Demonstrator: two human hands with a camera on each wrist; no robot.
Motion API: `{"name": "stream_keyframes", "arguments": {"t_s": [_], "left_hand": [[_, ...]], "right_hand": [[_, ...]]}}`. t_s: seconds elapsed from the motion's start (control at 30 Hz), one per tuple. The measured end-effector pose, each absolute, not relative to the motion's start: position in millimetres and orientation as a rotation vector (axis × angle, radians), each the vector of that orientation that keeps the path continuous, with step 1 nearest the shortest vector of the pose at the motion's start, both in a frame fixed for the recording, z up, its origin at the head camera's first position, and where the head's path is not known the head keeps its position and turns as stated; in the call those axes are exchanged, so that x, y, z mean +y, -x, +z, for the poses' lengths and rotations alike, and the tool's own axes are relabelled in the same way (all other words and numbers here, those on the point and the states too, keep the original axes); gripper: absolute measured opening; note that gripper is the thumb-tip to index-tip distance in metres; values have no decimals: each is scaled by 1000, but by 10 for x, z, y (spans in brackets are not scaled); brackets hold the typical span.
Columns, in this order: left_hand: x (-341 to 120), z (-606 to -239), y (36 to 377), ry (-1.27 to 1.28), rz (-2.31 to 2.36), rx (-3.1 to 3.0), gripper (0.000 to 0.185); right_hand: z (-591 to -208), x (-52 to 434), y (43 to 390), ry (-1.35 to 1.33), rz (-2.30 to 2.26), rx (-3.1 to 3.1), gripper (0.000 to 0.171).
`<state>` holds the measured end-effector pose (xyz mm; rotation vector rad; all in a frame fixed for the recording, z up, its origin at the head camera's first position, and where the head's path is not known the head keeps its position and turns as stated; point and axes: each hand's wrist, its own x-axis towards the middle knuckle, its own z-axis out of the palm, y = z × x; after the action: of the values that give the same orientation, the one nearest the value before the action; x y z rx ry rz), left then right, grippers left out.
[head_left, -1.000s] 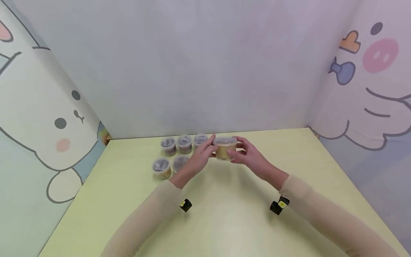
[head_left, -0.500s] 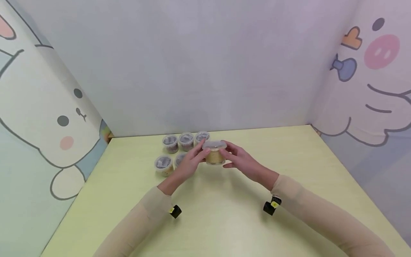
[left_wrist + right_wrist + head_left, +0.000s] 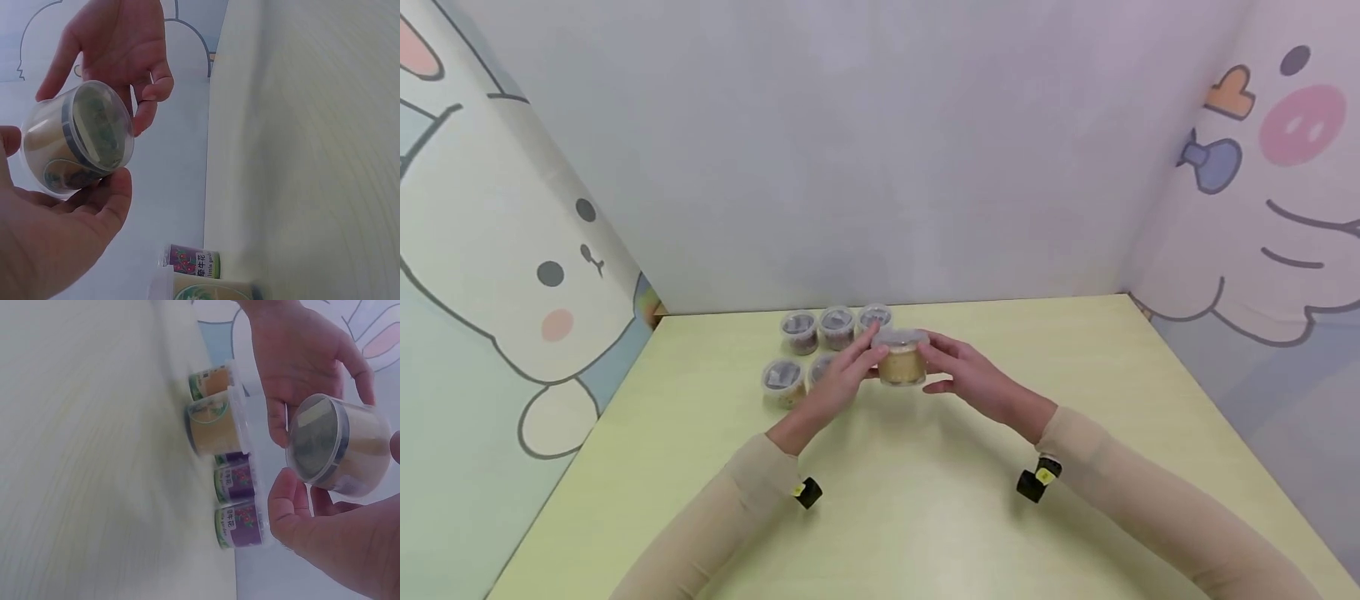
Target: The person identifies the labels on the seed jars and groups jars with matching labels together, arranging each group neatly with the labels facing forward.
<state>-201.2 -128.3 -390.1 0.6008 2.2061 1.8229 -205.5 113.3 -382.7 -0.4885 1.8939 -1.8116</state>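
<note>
A round clear plastic tub with a lid and a tan label (image 3: 902,367) is held up over the table between both hands. My left hand (image 3: 838,385) grips its left side, and my right hand (image 3: 976,382) holds the right side, thumbs toward me. In the left wrist view the tub (image 3: 47,140) shows a see-through base with something dark and greenish behind it. From the right wrist view the fingers of both hands curl about the same tub (image 3: 365,447). Just behind my left hand, a similar lidded tub (image 3: 822,365) is partly covered.
Three purple-labelled tubs (image 3: 800,333) form a back row near the wall. A tan-labelled tub (image 3: 783,381) stands in the front row at left. The yellow table (image 3: 910,500) meets a pale wall (image 3: 880,150) behind, with cartoon-printed sheets at both sides.
Both hands have brought the tub left and slightly nearer, close to the standing tubs. In the last half second the hands and tub have hardly moved.
</note>
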Motion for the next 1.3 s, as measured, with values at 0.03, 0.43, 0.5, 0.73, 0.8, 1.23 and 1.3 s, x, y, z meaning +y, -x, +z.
{"name": "stream_keyframes", "arguments": {"t_s": [0.03, 0.43, 0.5, 0.73, 0.8, 1.23, 1.3], "left_hand": [[-1282, -3910, 2014, -600, 1822, 2213, 70], [-1264, -3912, 2050, -629, 1830, 2225, 64], [-1262, -3905, 2049, -619, 1833, 2226, 62], [-1264, -3913, 2041, -611, 1825, 2201, 63], [-1268, -3918, 2043, -608, 1819, 2201, 63], [-1241, -3895, 2080, -589, 1863, 2120, 59], [-1232, -3892, 2086, -586, 1877, 2118, 59]], "right_hand": [[-3824, 1128, 2051, 475, -1817, 1873, 72], [-3807, 1097, 2060, 401, -1895, 1727, 72], [-3812, 1097, 2065, 412, -1897, 1724, 72], [-3840, 1107, 2081, 448, -1884, 1735, 69], [-3845, 1108, 2087, 455, -1884, 1739, 69], [-3842, 1103, 2117, 395, -1934, 1749, 63], [-3842, 1094, 2130, 377, -1947, 1760, 62]]}}
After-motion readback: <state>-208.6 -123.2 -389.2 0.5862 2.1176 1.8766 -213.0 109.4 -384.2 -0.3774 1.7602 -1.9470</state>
